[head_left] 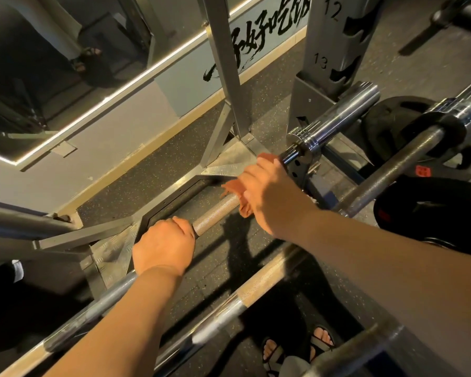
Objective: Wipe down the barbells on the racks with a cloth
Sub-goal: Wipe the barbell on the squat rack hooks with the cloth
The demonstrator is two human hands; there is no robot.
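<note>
A steel barbell [215, 213] lies on the rack and runs from lower left to upper right, ending in a chrome sleeve [340, 115]. My left hand [163, 246] grips its knurled shaft from above. Farther up the bar, near the collar, my right hand [272, 191] wraps an orange cloth [234, 187] around the shaft. A second barbell [256, 287] lies parallel and nearer to me. A third bar [397, 164] sits to the right.
A grey rack upright [335, 39] with numbered holes stands behind the sleeve. Black weight plates [397, 126] lean at the right. A mirror [52, 63] and wall run along the left. My sandalled feet [297, 349] stand on the speckled rubber floor.
</note>
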